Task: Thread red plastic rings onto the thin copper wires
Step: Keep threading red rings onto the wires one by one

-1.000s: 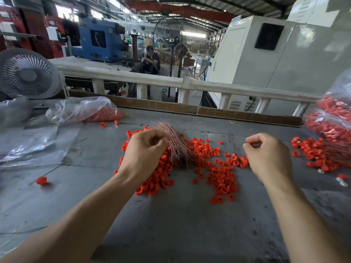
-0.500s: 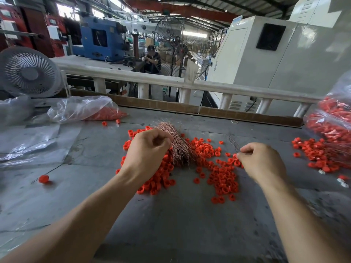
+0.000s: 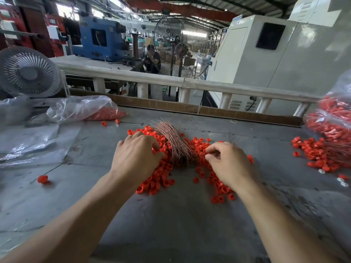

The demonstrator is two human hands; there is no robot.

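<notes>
A loose pile of red plastic rings (image 3: 161, 179) lies on the grey table (image 3: 171, 224). A bundle of thin copper wires (image 3: 176, 143) lies across the pile, fanning out towards the far side. My left hand (image 3: 136, 156) rests on the rings just left of the bundle, its fingers bent and its fingertips on the rings. My right hand (image 3: 228, 162) is just right of the bundle, with thumb and forefinger pinching a red ring at the pile's edge. A few stray wires (image 3: 230, 138) lie behind it.
A clear bag of rings (image 3: 85, 111) and plastic sheeting lie at the left, with a white fan (image 3: 28, 73) behind them. Another full bag (image 3: 334, 120) and spilled rings (image 3: 319, 154) are at the right. One ring (image 3: 42, 179) lies alone at the front left. A railing (image 3: 171, 80) borders the table's far edge.
My left hand has let go of the wire bundle and settled on the rings beside it. My right hand has moved left, from the open table to the pile by the bundle.
</notes>
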